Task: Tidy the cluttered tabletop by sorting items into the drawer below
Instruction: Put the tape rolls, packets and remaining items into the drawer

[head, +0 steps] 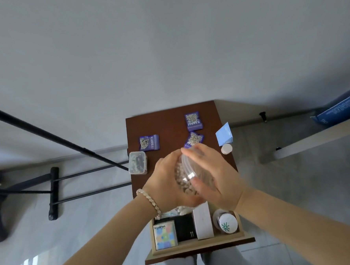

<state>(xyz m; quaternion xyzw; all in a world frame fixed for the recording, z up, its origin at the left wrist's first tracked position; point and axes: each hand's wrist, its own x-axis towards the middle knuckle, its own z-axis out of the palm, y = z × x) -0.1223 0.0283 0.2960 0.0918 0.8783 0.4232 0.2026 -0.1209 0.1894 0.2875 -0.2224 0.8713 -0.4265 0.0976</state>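
While both my hands hold the clear jar (183,179) of pale pellets above the front edge of the bench (165,124), the open drawer (197,246) lies straight below it and toward me. My left hand (167,186) cups the jar's body from the left, its fingers (166,161) curled round it. My right hand (218,181) clamps the lid end from the right, thumb and fingers wrapped over the rim. The jar's long axis seems to run outward from me, lid tilted away and rightward, though my hands hide much of it. The Hydron box (165,235), black box (185,227), white box (203,222) and white-lidded tub (228,223) fill the drawer's front row, so I judge the jar must go down behind them. My left hand is nearer that spot.
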